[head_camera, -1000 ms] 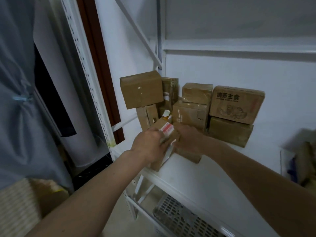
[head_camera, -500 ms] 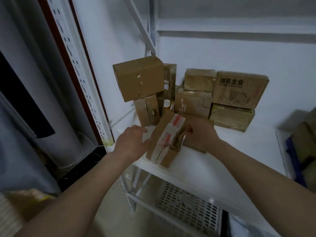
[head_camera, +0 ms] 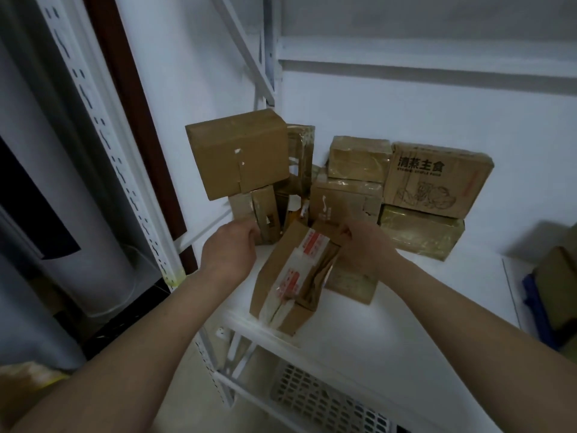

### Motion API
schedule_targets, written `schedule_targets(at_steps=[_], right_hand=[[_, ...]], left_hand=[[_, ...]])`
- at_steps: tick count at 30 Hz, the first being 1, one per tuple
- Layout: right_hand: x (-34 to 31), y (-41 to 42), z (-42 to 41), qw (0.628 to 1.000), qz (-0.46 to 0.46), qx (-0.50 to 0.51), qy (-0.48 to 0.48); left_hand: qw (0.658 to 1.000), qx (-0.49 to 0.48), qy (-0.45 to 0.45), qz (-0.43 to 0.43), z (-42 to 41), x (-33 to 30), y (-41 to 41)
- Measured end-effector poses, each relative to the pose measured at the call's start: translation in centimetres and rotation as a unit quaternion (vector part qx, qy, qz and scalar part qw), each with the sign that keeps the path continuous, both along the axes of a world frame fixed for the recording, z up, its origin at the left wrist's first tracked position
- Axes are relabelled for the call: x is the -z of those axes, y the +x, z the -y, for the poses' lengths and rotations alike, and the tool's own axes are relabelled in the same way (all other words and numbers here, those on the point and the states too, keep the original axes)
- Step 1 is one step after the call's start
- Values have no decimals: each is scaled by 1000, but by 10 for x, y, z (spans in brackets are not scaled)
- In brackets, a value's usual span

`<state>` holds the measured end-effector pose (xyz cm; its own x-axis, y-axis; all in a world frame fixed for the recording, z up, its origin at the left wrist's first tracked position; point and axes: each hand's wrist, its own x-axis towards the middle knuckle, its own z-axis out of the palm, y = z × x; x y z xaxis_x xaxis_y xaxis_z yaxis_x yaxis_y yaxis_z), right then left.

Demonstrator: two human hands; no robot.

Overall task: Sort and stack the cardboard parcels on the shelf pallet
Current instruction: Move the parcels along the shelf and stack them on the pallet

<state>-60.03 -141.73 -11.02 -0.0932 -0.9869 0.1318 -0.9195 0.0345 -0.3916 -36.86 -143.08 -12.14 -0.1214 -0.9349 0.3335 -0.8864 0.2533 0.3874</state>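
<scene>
1. The taped parcel is standing tilted at the front edge of the white shelf.
2. The right hand is gripping its upper right corner; the left hand, fingers curled, is holding nothing just left of it.
3. The stacked parcels are sitting behind, against the wall.

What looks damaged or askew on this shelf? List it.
The red-taped parcel at the shelf's front edge leans tilted, its side crumpled and split. The large box perches crookedly on a narrower small box. The middle box has a torn front.
</scene>
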Motion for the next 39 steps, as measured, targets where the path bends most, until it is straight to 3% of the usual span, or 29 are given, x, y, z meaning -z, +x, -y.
schedule_targets(at_steps=[7, 12, 18, 22, 27, 39], right_hand=[[-10, 7, 41, 998, 46, -30, 40], [-17, 20, 75, 979, 147, -37, 133], [-9, 32, 114, 966, 161, 15, 201], [-3, 35, 130, 925, 306, 64, 218], [3, 39, 140, 930, 283, 72, 224], [2, 52, 139, 956, 203, 39, 211]], left_hand=[[996, -1, 86, 25, 32, 21, -4], [981, 50, 187, 21, 77, 36, -15], [958, 135, 233, -99, 124, 52, -39], [928, 178, 277, -176, 145, 62, -48], [927, 142, 269, -219, 157, 67, -61], [983, 49, 151, -91, 160, 62, -70]])
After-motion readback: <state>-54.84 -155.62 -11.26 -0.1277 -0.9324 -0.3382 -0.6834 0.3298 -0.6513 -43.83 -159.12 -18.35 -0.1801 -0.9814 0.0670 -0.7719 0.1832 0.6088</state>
